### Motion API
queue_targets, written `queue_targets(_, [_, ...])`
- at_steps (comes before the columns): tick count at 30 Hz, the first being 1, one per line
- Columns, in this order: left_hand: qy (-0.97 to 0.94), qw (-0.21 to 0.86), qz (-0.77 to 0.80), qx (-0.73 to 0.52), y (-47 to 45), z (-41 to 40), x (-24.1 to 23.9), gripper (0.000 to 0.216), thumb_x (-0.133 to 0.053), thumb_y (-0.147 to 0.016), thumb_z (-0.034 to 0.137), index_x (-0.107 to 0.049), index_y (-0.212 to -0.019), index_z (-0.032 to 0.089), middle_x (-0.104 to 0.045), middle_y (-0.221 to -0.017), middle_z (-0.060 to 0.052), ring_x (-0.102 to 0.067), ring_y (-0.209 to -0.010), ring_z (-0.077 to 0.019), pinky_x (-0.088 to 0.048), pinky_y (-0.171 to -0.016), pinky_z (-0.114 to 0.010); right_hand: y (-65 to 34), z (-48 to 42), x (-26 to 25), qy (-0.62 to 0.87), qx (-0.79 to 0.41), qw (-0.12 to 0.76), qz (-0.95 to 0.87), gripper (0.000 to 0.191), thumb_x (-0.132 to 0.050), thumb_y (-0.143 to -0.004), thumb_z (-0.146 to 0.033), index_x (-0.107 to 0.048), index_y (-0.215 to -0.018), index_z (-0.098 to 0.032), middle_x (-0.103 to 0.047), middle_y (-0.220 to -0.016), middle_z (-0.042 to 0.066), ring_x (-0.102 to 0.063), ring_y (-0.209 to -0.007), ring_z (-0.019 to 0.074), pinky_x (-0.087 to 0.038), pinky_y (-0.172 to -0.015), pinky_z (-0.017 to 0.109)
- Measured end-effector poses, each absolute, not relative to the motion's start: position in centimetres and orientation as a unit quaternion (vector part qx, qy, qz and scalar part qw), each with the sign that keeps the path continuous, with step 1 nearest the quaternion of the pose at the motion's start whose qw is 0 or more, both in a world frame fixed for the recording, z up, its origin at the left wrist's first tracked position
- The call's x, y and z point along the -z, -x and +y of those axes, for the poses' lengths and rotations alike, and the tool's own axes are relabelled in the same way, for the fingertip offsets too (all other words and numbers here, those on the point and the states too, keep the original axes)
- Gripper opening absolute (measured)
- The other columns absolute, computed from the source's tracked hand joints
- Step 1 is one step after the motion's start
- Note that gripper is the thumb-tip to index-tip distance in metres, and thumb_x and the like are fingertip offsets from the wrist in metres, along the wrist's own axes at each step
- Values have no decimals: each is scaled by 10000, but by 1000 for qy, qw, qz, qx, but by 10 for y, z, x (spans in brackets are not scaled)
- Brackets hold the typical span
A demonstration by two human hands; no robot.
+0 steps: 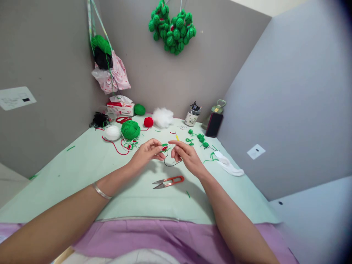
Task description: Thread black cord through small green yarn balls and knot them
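Note:
My left hand (150, 150) pinches a small green and red crochet piece (165, 148) between thumb and fingers. A black yarn strand (172, 165) runs from the piece in a loop to my right hand (188, 156). The fingers of that hand are closed around a thin crochet hook (177, 137) with a yellow handle, mostly hidden behind them; its tip points up and away. Both hands are raised over the table, the crochet piece just left of my right fingertips. Below them lies a pair of orange-handled thread snips (169, 181), blades pointing left.
Green yarn (130, 129), white yarn (112, 132), red yarn (148, 122) and white stuffing (162, 117) lie at the back. Small green crochet balls (201, 138) and a white cloth strip (228, 165) are at right. A phone (214, 124) leans on a bottle (219, 106). Grey partitions (176, 80) enclose the table.

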State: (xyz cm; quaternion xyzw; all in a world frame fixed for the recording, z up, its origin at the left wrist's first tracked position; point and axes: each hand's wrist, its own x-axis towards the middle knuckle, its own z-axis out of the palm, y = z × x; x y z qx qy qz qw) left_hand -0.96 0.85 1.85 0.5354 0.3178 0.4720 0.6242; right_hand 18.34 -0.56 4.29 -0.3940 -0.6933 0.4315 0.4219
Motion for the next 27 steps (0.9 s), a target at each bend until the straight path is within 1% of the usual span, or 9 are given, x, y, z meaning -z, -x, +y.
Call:
queue_targets(4, [-522,626,324,-480,9,8,-19,285,-694,-790,395,-533,-896,186,-605,-776,24,-680,-724,-150,-541,-744,-313,-183,-6,-44,407,-405,477,-666,205,-525,-901,-390,-512,-965,-197,-603,-680,-16,-487,-508,92,-395,-511,236])
queue_targets(7, [-520,625,328,-481,9,7,-20,289,-697,-786,391,-531,-902,185,-604,-780,23,-682,-724,-152,-545,-744,-317,-182,-8,-43,416,-360,491,-676,185,-584,-871,-376,-561,-900,-195,-604,-675,-5,-508,-546,107,-417,-536,246])
queue_targets(11, [-520,623,333,-480,9,6,-23,283,-696,-790,379,-527,-903,183,-610,-790,22,-684,-724,-150,-543,-739,-307,-183,-10,-41,428,-292,452,-726,156,-585,-878,-345,-637,-857,-199,-623,-717,13,-494,-560,112,-400,-548,253])
queue_targets(14, [-523,625,333,-474,8,5,-25,276,-700,-788,373,-530,-894,182,-610,-782,26,-682,-728,-146,-542,-745,-303,-182,-10,-39,439,-240,419,-758,155,-571,-888,-324,-662,-850,-205,-632,-712,14,-499,-582,119,-391,-575,252])
queue_targets(16, [-526,626,331,-472,8,5,-25,276,-703,-785,374,-534,-885,181,-611,-779,25,-680,-726,-145,-543,-748,-306,-182,-10,-37,448,-214,412,-764,166,-563,-892,-329,-667,-854,-207,-633,-702,14,-509,-590,123,-393,-589,251])
queue_targets(22, [-535,622,325,-470,9,7,-20,284,-709,-779,397,-559,-875,176,-625,-780,18,-679,-730,-145,-548,-764,-319,-184,-9,-36,457,-190,398,-772,181,-543,-899,-334,-665,-858,-206,-619,-683,11,-483,-563,122,-384,-579,249])
queue_targets(27, [-546,616,334,-458,9,9,-19,300,-723,-768,403,-597,-899,165,-662,-795,-7,-685,-743,-158,-546,-774,-325,-184,-9,-36,465,-161,380,-783,157,-530,-897,-279,-664,-857,-207,-628,-700,13,-520,-596,127,-392,-607,248])
